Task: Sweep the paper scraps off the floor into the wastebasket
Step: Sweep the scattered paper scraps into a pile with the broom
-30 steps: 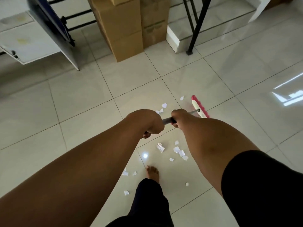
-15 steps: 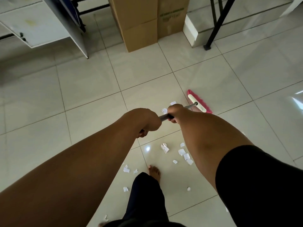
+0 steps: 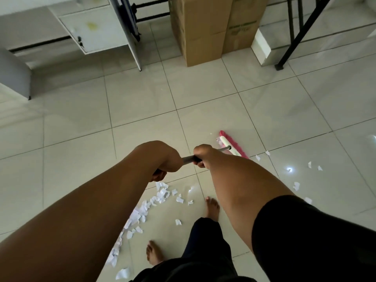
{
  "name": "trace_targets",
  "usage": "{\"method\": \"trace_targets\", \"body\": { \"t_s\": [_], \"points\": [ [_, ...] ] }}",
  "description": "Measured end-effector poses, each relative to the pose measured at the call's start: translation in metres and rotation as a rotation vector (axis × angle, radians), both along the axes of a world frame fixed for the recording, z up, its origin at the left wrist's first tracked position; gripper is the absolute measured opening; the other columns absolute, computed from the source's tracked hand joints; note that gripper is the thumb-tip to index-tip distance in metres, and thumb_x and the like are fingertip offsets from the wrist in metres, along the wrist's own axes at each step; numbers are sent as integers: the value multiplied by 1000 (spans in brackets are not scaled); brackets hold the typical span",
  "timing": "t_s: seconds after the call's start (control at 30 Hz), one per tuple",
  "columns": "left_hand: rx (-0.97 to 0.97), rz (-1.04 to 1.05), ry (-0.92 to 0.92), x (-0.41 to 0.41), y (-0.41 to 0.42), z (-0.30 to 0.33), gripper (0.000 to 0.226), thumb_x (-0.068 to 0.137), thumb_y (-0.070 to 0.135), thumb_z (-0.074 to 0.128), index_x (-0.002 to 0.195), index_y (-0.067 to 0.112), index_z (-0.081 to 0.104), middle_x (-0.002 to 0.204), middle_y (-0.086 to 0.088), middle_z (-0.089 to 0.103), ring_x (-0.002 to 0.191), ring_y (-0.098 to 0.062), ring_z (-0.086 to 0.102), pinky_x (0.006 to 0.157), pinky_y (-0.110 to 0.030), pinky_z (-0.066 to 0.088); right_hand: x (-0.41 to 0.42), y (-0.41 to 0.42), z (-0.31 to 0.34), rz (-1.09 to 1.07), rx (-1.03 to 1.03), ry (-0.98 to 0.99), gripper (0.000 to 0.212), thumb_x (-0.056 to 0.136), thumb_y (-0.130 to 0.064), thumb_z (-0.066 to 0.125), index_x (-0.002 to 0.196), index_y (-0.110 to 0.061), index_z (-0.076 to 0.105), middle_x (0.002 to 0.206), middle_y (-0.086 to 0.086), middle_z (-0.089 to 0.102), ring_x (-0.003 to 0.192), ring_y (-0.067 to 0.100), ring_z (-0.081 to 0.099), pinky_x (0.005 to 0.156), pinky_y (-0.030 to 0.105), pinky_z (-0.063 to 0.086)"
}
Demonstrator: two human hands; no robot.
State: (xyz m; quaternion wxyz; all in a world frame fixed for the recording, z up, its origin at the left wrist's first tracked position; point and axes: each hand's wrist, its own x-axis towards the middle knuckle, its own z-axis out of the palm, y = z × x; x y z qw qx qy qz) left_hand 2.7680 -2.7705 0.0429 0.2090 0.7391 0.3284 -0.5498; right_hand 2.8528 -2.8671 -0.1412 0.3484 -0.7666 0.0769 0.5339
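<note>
Broom head (image 3: 232, 145) now further out ahead-right vs 1 s ago, and a strip of paper scraps (image 3: 142, 212) shows by my feet. Left hand (image 3: 165, 157) & right hand (image 3: 202, 155) both fisted tight round broom handle (image 3: 188, 159). More scraps on tiles at right.

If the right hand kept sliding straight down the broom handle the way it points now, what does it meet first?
Probably the broom head: the right hand grips the broom handle, which runs straight to it, with only bare handle between. Depth is hard to judge here.
</note>
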Motion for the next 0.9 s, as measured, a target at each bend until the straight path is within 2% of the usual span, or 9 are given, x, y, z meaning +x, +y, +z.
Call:
{"method": "trace_targets", "body": {
  "t_s": [0.07,0.17,0.23,0.37,0.43,0.5,0.57,0.77,0.9],
  "points": [
    [19,-1,6,-38,20,10,18,96,23,35,107,9,38,57,-4,36,44,-14,27,47,-22,25,-42,21,7,2,-46,31,23,92,-10,42,70,-11,51,68,5,54,45,13,48,40,21,38],
    [-3,-32,46,-97,51,20,23,95,21,36,113,8,40,58,-4,36,38,-14,28,46,-19,25,-107,52,19,-20,-123,72,27,90,-6,32,77,3,54,64,14,54,40,17,39,39,22,26],
    [-10,-64,67,-138,71,28,23,95,21,36,114,7,40,57,-5,37,37,-15,28,46,-19,26,-153,71,24,-58,-113,83,27,89,-6,31,81,4,54,64,15,54,39,17,38,38,23,25],
    [-29,-144,68,-200,97,37,28,96,21,35,121,8,39,64,-9,42,49,-17,29,52,-24,28,-223,91,31,-86,-103,139,28,85,-6,28,71,2,51,62,13,51,43,17,33,43,23,20],
    [-35,-153,63,-214,104,43,21,95,20,36,112,9,42,62,-7,40,50,-17,29,50,-23,27,-239,93,34,-108,-89,121,27,81,-5,29,68,2,52,62,12,51,45,17,32,47,25,20],
    [-37,-166,47,-217,104,50,10,94,18,39,99,10,43,58,-5,38,48,-17,29,48,-23,26,-246,87,41,-132,-103,92,25,78,-4,30,65,1,51,64,13,51,44,16,32,48,25,20],
    [-64,-176,27,-216,100,52,9,93,19,41,95,11,43,53,-4,39,45,-16,31,47,-22,26,-246,74,48,-155,-120,60,25,79,-3,31,65,0,51,68,14,52,44,16,32,48,25,21],
    [-164,-306,-78,-197,44,42,33,95,23,40,124,7,46,61,-8,44,44,-18,32,45,-20,28,-224,-4,57,-207,-197,-21,29,82,-7,30,60,-1,48,65,14,47,45,20,34,48,27,24],
    [-156,-399,-138,-166,-18,37,35,96,22,38,124,3,46,67,-11,46,46,-18,32,44,-20,28,-203,-73,70,-332,-222,-31,32,86,-8,31,59,-2,47,59,11,46,44,18,35,47,26,26]
  ]
}}
